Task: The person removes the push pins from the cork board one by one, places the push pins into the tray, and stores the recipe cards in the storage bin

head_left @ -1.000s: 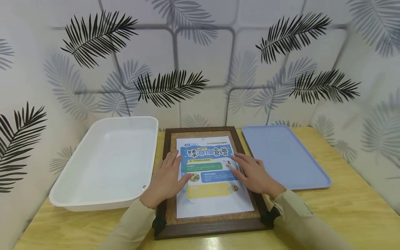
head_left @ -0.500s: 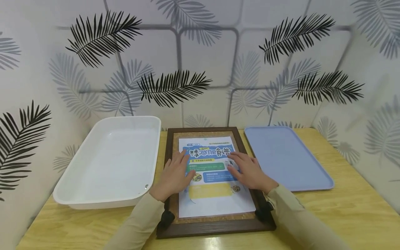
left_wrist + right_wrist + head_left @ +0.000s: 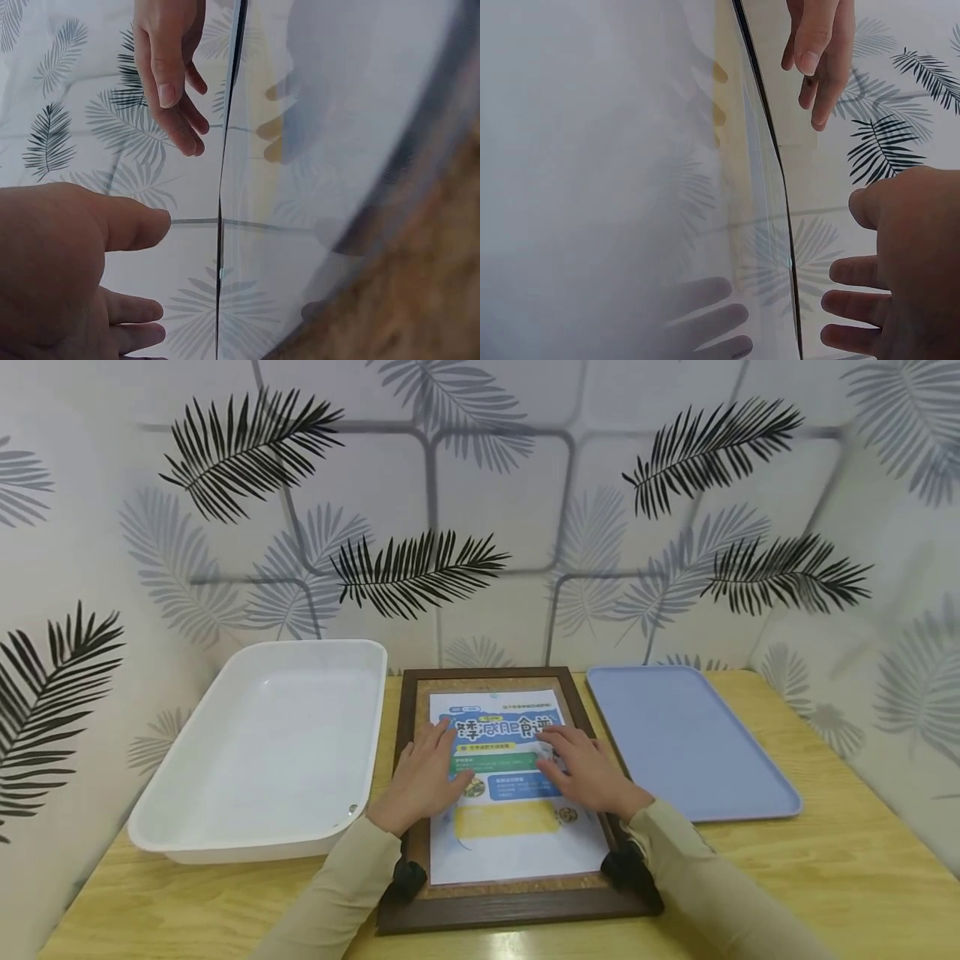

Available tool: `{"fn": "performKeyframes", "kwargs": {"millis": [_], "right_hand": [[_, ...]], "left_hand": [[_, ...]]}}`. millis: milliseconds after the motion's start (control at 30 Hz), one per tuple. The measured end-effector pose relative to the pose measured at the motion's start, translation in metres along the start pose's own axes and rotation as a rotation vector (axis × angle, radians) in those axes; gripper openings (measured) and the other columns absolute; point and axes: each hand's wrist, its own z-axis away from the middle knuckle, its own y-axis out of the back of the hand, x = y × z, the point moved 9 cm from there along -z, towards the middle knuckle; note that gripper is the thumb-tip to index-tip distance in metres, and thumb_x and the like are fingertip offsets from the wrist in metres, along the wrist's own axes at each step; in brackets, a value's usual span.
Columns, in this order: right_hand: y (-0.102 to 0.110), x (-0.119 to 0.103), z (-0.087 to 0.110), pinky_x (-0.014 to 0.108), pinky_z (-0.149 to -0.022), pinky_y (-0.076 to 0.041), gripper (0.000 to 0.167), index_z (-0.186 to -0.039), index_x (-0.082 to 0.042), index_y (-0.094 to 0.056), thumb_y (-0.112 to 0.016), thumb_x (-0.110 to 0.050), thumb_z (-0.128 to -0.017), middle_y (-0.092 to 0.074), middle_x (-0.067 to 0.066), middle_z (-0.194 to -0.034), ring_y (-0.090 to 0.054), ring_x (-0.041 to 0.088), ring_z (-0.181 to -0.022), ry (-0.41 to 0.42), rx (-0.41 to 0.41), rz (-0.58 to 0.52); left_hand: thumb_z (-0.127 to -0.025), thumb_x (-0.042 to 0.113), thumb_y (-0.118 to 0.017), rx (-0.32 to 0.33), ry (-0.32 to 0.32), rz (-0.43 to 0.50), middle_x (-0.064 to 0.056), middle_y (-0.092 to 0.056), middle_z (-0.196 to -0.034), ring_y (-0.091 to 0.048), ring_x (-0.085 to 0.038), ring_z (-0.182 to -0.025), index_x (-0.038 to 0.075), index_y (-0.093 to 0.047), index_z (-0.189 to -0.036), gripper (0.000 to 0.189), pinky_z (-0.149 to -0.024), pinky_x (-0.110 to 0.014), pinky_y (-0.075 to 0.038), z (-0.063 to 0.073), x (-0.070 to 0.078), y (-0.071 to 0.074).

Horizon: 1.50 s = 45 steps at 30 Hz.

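Observation:
A dark brown picture frame [image 3: 517, 907] with a cork backing lies flat in the middle of the table. On the cork is a white printed sheet [image 3: 517, 858] with blue, green and yellow panels and large Chinese lettering. Over its left side my left hand [image 3: 423, 779] is spread, thumb pointing inward. My right hand [image 3: 588, 772] mirrors it over the right side, fingers slightly bent. Both wrist views show a gap between the hands and the glossy surface, which reflects the fingers. Neither my left hand [image 3: 75, 247] nor my right hand [image 3: 915, 262] holds anything.
Left of the frame stands a deep white plastic tray [image 3: 258, 752]. A shallow light blue tray [image 3: 693, 739] lies to the right. The yellow wood table [image 3: 847, 868] meets a wall [image 3: 495, 485] covered in leaf-patterned fabric at the back.
Both hands have shifted inward over the sheet, the left one rightward and the right one leftward. The view has moved slightly; the frame and trays stay in place.

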Motion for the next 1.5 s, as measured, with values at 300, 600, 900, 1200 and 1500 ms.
{"fn": "performKeyframes", "kwargs": {"millis": [300,600,900,1200,1500], "right_hand": [[-0.004,-0.003,-0.013,0.063,-0.101,-0.032,0.049,-0.138,-0.005,-0.050,-0.055,-0.032,-0.097,-0.047,0.018,-0.143,-0.040,0.037,-0.134,-0.005,-0.018,-0.039],[-0.011,-0.005,-0.031,0.062,-0.100,-0.031,0.049,-0.137,-0.006,-0.050,-0.053,-0.034,-0.098,-0.047,0.017,-0.142,-0.040,0.037,-0.134,-0.017,-0.058,-0.076],[-0.021,-0.007,-0.045,0.068,-0.104,-0.026,0.050,-0.138,-0.002,-0.048,-0.052,-0.033,-0.099,-0.047,0.020,-0.141,-0.039,0.039,-0.133,-0.006,-0.083,-0.103],[-0.023,-0.006,-0.062,0.055,-0.105,-0.037,0.047,-0.133,0.004,-0.051,-0.052,-0.028,-0.099,-0.053,0.023,-0.132,-0.048,0.039,-0.126,0.014,-0.049,-0.097],[-0.026,-0.004,-0.075,0.050,-0.104,-0.039,0.047,-0.131,0.006,-0.052,-0.052,-0.027,-0.099,-0.057,0.024,-0.125,-0.051,0.039,-0.119,0.025,-0.044,-0.082]], "left_hand": [[-0.091,0.031,-0.063,0.018,-0.018,-0.037,-0.021,-0.028,-0.155,-0.023,-0.041,-0.144,-0.004,-0.038,-0.143,0.067,-0.114,-0.057,-0.023,-0.007,-0.003,-0.002],[-0.092,0.031,-0.061,-0.018,-0.022,0.040,-0.019,-0.027,-0.156,-0.022,-0.039,-0.145,-0.003,-0.036,-0.145,0.068,-0.115,-0.057,-0.021,-0.014,-0.004,-0.004],[-0.092,0.032,-0.061,-0.021,-0.035,0.020,-0.019,-0.027,-0.156,-0.024,-0.040,-0.144,-0.003,-0.038,-0.143,0.066,-0.114,-0.056,-0.024,-0.023,0.000,0.003],[-0.094,0.037,-0.056,-0.036,0.043,-0.022,-0.019,-0.032,-0.154,-0.029,-0.034,-0.143,-0.004,-0.037,-0.143,0.067,-0.113,-0.053,-0.028,-0.040,0.003,-0.004],[-0.094,0.035,-0.056,-0.063,0.116,0.022,-0.017,-0.029,-0.155,-0.026,-0.032,-0.144,-0.001,-0.036,-0.145,0.066,-0.113,-0.056,-0.026,-0.056,-0.005,-0.018]]}}
